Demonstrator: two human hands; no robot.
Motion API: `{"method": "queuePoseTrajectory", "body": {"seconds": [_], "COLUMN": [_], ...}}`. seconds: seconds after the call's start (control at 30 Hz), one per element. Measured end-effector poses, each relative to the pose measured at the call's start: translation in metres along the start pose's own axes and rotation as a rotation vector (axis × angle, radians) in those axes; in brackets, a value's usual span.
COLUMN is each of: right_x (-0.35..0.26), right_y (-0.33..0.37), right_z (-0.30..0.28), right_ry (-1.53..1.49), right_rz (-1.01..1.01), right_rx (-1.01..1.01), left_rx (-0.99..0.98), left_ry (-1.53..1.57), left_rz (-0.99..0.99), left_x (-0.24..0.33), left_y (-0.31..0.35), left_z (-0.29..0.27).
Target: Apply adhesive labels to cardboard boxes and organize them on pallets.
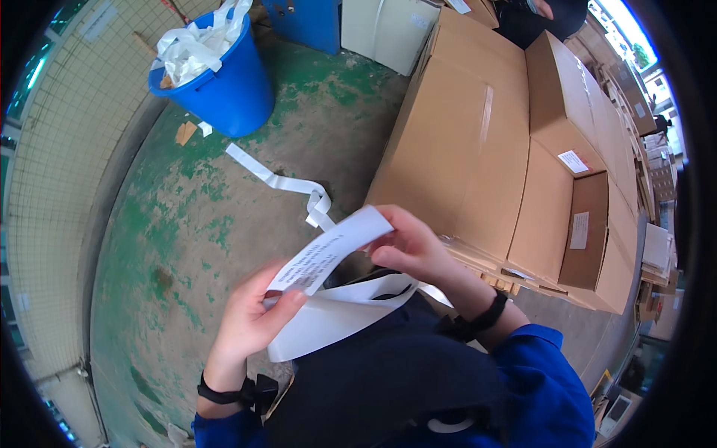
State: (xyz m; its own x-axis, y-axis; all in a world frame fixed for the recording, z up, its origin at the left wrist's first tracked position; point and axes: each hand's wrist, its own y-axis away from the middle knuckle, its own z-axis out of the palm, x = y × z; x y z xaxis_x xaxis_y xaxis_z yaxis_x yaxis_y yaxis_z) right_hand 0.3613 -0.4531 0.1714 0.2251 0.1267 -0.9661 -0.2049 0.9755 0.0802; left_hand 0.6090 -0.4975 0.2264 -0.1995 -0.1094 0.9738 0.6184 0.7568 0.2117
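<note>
Left hand: raised, thumb uppermost, pinching the lower left end of the strip. Right hand: angled in from lower right, fingers curled behind the upper right end; thumb's grip cannot be told. Printed white strip: one, slanting between both hands, above a looped white band.

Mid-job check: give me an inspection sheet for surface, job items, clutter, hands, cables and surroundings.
Surface: green floor, paint worn in patches.
Job's things: printed white strip, white loop below, twisted white length beyond; joins unclear.
Clutter: brown scrap and white scrap near the bin.
Hands: left hand pinches the printed strip's left end; right hand at its other end, grip partly hidden.
Cables: nothing seen.
Surroundings: bin heaped with white waste; large cartons right; tiled wall left.
</note>
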Motion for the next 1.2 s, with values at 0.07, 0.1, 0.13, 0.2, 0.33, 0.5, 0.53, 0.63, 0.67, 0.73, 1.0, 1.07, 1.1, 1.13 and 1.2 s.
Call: {"method": "queuePoseTrajectory", "body": {"seconds": [0.07, 0.1, 0.13, 0.2, 0.33, 0.5, 0.53, 0.63, 0.67, 0.73, 1.0, 1.07, 1.1, 1.13, 1.2], "right_x": [0.031, 0.045, 0.061, 0.080, 0.133, 0.133, 0.128, 0.119, 0.119, 0.120, 0.096, 0.098, 0.101, 0.105, 0.105], "right_y": [-0.033, -0.045, -0.051, -0.052, -0.059, -0.069, -0.069, -0.070, -0.072, -0.075, -0.116, -0.135, -0.147, -0.158, -0.185], "right_z": [-0.013, -0.028, -0.047, -0.080, -0.115, -0.100, -0.100, -0.099, -0.102, -0.104, -0.084, -0.074, -0.068, -0.063, -0.064], "right_ry": [0.259, 0.505, 0.881, 1.281, 1.220, 1.471, 1.463, 1.436, 1.450, 1.467, 1.242, 1.145, 1.132, 0.989, 0.798], "right_rz": [-0.020, -0.013, -0.049, -0.011, 0.177, 0.335, 0.347, 0.363, 0.374, 0.472, 0.844, 0.933, 0.935, 0.957, 0.989], "right_rx": [0.118, 0.224, 0.370, 0.577, 0.775, 0.676, 0.653, 0.619, 0.605, 0.559, 0.683, 0.855, 0.935, 1.111, 1.396], "left_rx": [0.136, 0.123, 0.246, 0.494, 0.703, 0.483, 0.414, 0.226, 0.151, 0.019, -0.230, -0.165, -0.141, -0.113, -0.122], "left_ry": [0.016, 0.011, 0.087, 0.195, 0.139, 0.016, -0.013, 0.056, 0.067, 0.102, 0.372, 0.238, 0.211, 0.318, 0.291], "left_rz": [0.031, 0.023, 0.061, 0.149, 0.358, 0.366, 0.343, 0.238, 0.206, 0.180, 0.075, 0.213, 0.243, 0.214, 0.200], "left_x": [-0.005, -0.007, -0.007, 0.008, 0.040, 0.057, 0.053, 0.046, 0.046, 0.050, 0.100, 0.121, 0.140, 0.160, 0.196], "left_y": [-0.009, -0.016, -0.022, -0.037, -0.083, -0.166, -0.195, -0.308, -0.350, -0.431, -0.621, -0.656, -0.671, -0.685, -0.716], "left_z": [-0.027, -0.044, -0.060, -0.082, -0.123, -0.149, -0.157, -0.166, -0.170, -0.174, -0.185, -0.198, -0.199, -0.194, -0.197]}}
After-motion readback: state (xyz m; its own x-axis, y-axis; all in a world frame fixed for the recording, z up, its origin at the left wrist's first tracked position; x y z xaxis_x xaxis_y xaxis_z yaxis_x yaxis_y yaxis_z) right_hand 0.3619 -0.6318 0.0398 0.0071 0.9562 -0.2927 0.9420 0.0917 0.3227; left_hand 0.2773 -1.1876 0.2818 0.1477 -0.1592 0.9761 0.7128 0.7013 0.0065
